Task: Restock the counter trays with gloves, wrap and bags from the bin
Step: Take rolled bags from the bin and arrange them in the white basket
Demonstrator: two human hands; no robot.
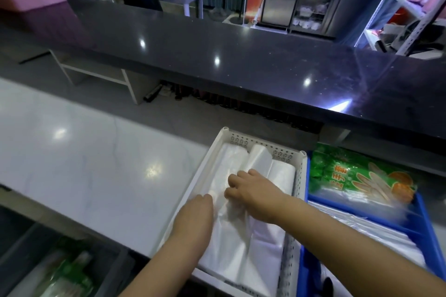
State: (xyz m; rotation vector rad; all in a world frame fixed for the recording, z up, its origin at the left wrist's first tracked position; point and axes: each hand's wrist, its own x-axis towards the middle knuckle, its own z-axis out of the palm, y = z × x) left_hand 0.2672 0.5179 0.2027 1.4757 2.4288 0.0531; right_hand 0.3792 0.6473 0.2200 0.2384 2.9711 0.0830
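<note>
The clear plastic bags [243, 231] lie stacked in the white perforated tray [298, 190] under both my hands; my right hand [251, 194] curls, fingertips pressing them, my left hand [196, 212] rests flat on their edge.

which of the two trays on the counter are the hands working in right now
The white perforated tray, left of the blue tray. Both hands, left hand and right hand, rest on its clear bags; the blue one is untouched.

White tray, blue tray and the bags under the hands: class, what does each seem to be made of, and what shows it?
White tray: likely moulded plastic, matt, with perforated walls.
Blue tray: probably plastic too, smooth and slightly glossy.
Bags: thin translucent plastic film, creased and shiny, pressed by the left hand and right hand.
</note>
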